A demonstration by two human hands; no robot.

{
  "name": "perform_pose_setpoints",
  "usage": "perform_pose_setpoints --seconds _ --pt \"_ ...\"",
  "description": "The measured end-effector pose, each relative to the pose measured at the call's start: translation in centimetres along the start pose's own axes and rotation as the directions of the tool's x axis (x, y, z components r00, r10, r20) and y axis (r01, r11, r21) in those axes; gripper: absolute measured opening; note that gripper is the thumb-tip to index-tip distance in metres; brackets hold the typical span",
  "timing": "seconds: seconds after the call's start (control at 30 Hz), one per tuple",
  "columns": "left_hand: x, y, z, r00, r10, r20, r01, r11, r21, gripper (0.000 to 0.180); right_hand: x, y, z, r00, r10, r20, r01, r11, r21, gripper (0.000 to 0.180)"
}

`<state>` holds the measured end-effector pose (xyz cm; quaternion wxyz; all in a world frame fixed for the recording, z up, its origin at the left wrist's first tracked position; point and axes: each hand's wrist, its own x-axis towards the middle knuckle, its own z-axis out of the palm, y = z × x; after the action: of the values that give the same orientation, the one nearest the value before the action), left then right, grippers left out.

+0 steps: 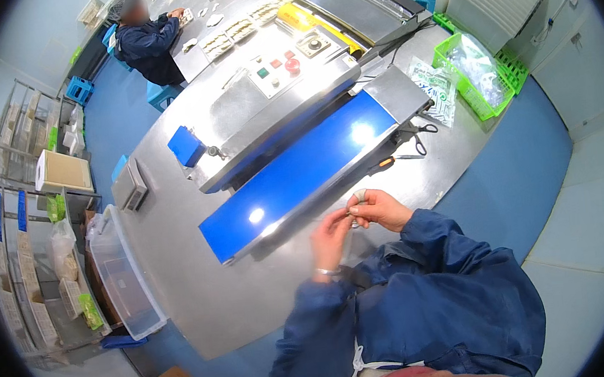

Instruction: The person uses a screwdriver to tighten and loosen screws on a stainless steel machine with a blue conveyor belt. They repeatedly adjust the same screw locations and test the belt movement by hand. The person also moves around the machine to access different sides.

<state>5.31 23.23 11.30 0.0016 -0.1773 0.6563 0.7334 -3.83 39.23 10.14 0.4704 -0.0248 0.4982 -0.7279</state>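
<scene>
My left hand point(329, 239) and my right hand point(384, 211) meet in front of me, above the metal table near its front edge. The fingertips of both are pinched together, and whatever small thing lies between them is too hidden to name. A pale wrap shows round one finger of my right hand. On my left wrist is a light band. Just beyond the hands stretches a blue conveyor belt point(301, 178), which neither hand touches. Black-handled scissors point(421, 142) and an orange-and-black handled tool point(386, 162) lie beside the belt, past my right hand.
A steel machine with a button panel point(279, 70) stands behind the belt. Far right is a green basket point(485, 104) of plastic bags. At left are a scale point(131, 183), a clear bin point(124, 276) and racks. A co-worker point(153, 43) sits at the far left, handling a tray.
</scene>
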Motion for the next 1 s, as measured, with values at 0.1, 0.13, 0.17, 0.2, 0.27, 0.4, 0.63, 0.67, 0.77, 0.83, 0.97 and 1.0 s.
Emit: perform_pose_setpoints --seconds 0.1,0.13,0.17,0.2,0.27,0.4,0.63,0.67,0.77,0.83,0.97,1.0 --pt "0.0 0.4 -0.3 0.999 0.012 -0.037 -0.01 0.999 0.046 0.023 -0.4 -0.4 0.6 0.998 -0.064 -0.028 0.063 0.997 -0.034 0.021" --pt "0.2 0.5 -0.2 0.997 0.048 -0.064 -0.044 0.997 0.071 0.022 -0.1 -0.7 0.6 0.998 -0.053 -0.037 0.052 0.998 -0.036 0.024" --pt "0.4 0.6 -0.1 0.989 0.116 -0.092 -0.104 0.987 0.123 0.021 0.3 -1.3 0.3 0.994 -0.106 0.04 0.109 0.991 -0.074 0.026" --pt "0.9 0.6 0.2 0.992 0.069 -0.105 -0.066 0.997 0.035 0.018 0.9 -2.0 -0.3 0.991 -0.111 0.072 0.12 0.985 -0.125 0.028" --pt "2.1 0.2 1.2 0.981 0.011 -0.192 -0.018 0.999 -0.035 0.018 2.4 -4.1 -2.3 0.976 -0.166 0.143 0.197 0.949 -0.248 0.03" --pt "5.3 -1.0 5.4 0.963 -0.063 -0.262 -0.01 0.963 -0.269 0.021 8.7 -11.2 -8.7 0.539 -0.827 0.157 0.333 0.038 -0.942 0.044" --pt "6.3 -0.7 9.5 0.929 -0.169 -0.33 0.06 0.947 -0.316 0.021 16.9 -19.2 -15.7 0.477 -0.786 0.393 0.23 -0.319 -0.919 0.075" --pt "6.5 -0.5 9.3 0.92 -0.181 -0.347 0.069 0.948 -0.311 0.021 17.6 -19.7 -16.1 0.504 -0.774 0.382 0.226 -0.309 -0.924 0.074" --pt "7.9 -0.2 8.8 0.915 -0.209 -0.345 0.106 0.95 -0.295 0.021 18.7 -21.1 -17.4 0.458 -0.785 0.417 0.268 -0.325 -0.907 0.067" --pt "8.9 -0.3 8.7 0.922 -0.217 -0.321 0.116 0.946 -0.304 0.021 18.8 -21.5 -17.9 0.466 -0.765 0.445 0.284 -0.347 -0.894 0.065" --pt "10.9 -0.7 9.3 0.934 -0.218 -0.284 0.114 0.933 -0.34 0.021 18.2 -21.3 -18.0 0.5 -0.722 0.478 0.299 -0.374 -0.878 0.068" --pt "11.3 -0.6 9.4 0.935 -0.225 -0.274 0.127 0.934 -0.334 0.021 18.1 -21.3 -17.9 0.509 -0.721 0.471 0.299 -0.365 -0.882 0.068"
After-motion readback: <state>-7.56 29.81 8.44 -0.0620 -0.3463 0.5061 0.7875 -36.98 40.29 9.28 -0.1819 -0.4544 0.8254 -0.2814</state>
